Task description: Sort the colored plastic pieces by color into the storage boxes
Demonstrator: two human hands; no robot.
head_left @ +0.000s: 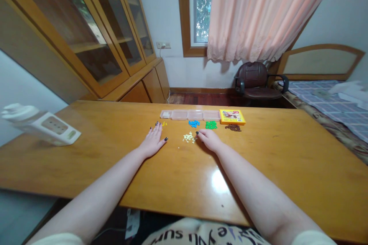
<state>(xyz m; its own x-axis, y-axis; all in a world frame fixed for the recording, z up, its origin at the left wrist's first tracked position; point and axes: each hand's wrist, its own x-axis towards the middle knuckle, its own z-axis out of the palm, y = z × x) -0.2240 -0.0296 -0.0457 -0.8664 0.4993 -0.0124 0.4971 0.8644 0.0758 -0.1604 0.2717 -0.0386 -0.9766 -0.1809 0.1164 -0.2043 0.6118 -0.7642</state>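
My left hand [152,141] lies flat on the table with its fingers stretched out, beside a few small yellow pieces [165,123]. At the right edge of a loose pile of cream-coloured pieces [189,137] is my right hand [211,140], its fingers curled in. Whether a piece is between those fingertips is hidden. Behind the cream pile lie a heap of small blue pieces [194,123] and one of green pieces [211,124]. Brown pieces [233,127] are farther right. A clear plastic tray with compartments [180,115] runs behind them, with something whitish in its left end.
A yellow box [232,116] adjoins the tray's right end. On the wooden table's [109,126] left stands a white bottle-like container [59,128]. Beyond the far edge are a glass-door cabinet [138,61], an armchair [254,78] and a bed [322,95].
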